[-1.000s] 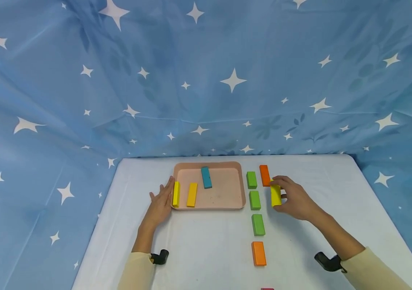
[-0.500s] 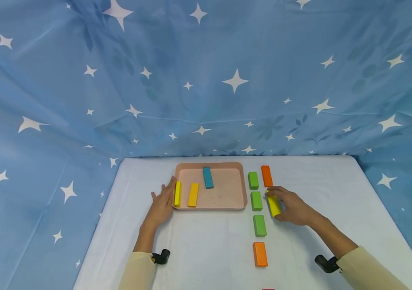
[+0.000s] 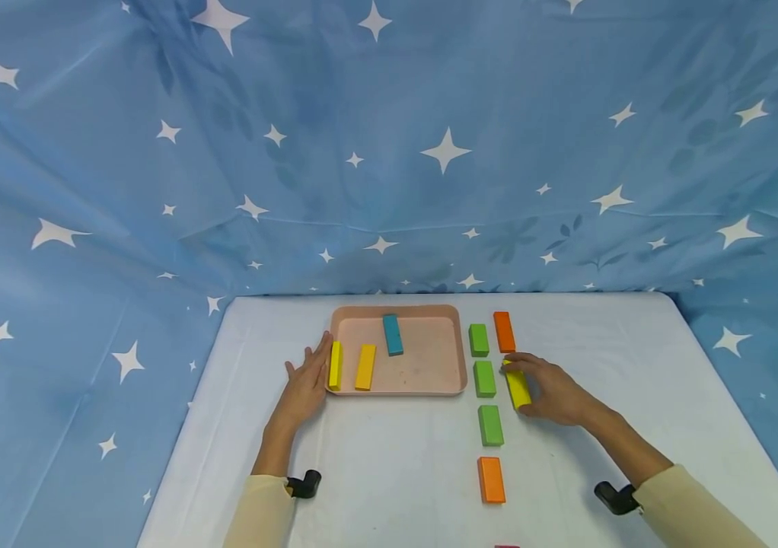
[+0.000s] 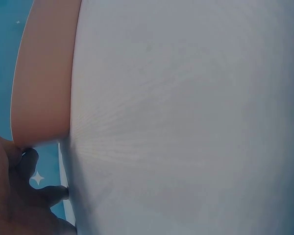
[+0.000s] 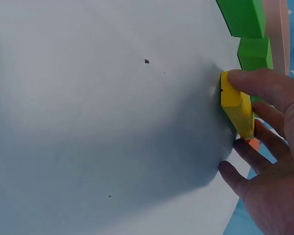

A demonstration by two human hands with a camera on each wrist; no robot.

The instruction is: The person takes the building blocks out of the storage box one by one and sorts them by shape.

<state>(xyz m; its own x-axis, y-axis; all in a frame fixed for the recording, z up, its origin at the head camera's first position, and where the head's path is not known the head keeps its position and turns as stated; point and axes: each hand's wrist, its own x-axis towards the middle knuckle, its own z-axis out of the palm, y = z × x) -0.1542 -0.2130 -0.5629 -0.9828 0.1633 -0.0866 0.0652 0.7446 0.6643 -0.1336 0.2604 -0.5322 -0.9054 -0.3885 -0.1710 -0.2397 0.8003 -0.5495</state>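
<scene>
Between thumb and fingers, the right hand point(image 3: 556, 392) pinches a yellow block point(image 3: 518, 387) at the table, just below a red-orange block point(image 3: 504, 332). In the right wrist view the thumb lies on one end of the yellow block point(image 5: 236, 105). The left hand point(image 3: 304, 388) touches the left side of a pink tray point(image 3: 430, 388) with its fingers extended. Inside the tray lie a yellow block point(image 3: 336, 367) along the left wall, an amber block point(image 3: 365, 367) and a blue block point(image 3: 392, 335). The left wrist view shows the tray's wall point(image 4: 44, 73) by the fingers.
Green blocks stand in a column right of the tray: a top one point(image 3: 478, 340), a middle one point(image 3: 484, 379) and a lower one point(image 3: 490, 425). An orange block point(image 3: 491, 480) continues it. A pinkish-red thing point(image 3: 507, 546) barely shows at the bottom edge. Behind the white table point(image 3: 396, 472) hangs a starry blue cloth point(image 3: 334, 190).
The right hand has brought the yellow block down and nearer the person, from beside the red-orange block to below it. Over the last half second it has stayed there. The left hand has not moved.
</scene>
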